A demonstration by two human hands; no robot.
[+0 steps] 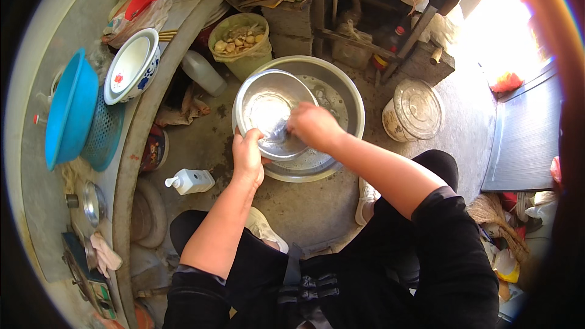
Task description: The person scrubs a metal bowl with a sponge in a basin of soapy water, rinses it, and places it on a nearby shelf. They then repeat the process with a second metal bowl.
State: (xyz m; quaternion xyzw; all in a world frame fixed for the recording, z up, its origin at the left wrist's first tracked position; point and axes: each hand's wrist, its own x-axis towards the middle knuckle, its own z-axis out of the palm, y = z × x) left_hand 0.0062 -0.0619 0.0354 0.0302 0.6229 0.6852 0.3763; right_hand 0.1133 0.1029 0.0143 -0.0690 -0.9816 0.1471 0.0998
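My left hand (249, 153) grips the lower left rim of a shiny metal bowl (269, 96), thumb inside the edge. The bowl is tilted over a larger metal basin (358, 105) on the floor, which holds sudsy water (327, 93). At the bowl's right side, my right hand (313, 125) reaches inside with curled fingers; its fingertips are blurred, and whether they hold anything cannot be told. A white pump bottle (194, 181) lies on the floor at the left, near my left forearm.
A lidded bucket (413, 109) stands right of the basin, a lined bin of scraps (240, 41) behind it. Along the left runs a counter (141, 128) with a blue plastic basin (73, 109), a colander (105, 128) and white bowls (132, 66). A plastic jug (203, 73) is beneath its edge.
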